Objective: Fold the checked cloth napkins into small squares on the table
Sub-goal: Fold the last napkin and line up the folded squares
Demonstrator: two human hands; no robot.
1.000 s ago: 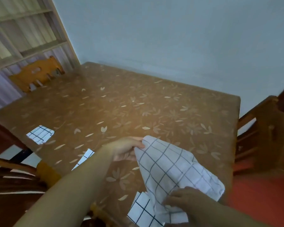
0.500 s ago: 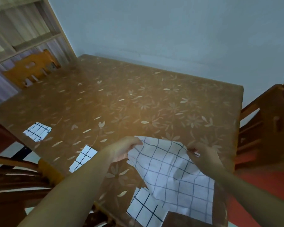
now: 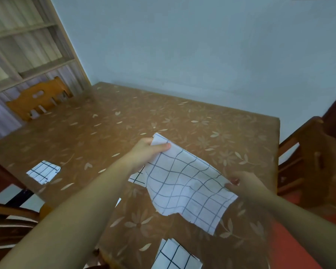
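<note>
Above worktop [image 3: 182,117], napkin [image 3: 184,183] hung open. Left hand [image 3: 144,152] pinched far-left corner; right hand [image 3: 244,183] pinched right edge. Cloth light, limp, sagged between grips, lower edge loose. Judgement: take hold at corners, keep taut, lay flat before folding.

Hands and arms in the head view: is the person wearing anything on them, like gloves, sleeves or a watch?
Nothing shows. The left hand and right hand are bare, without gloves or visible rings, and both forearms are uncovered as far as the frame's edge, with no sleeves, watch or bracelet.
</note>
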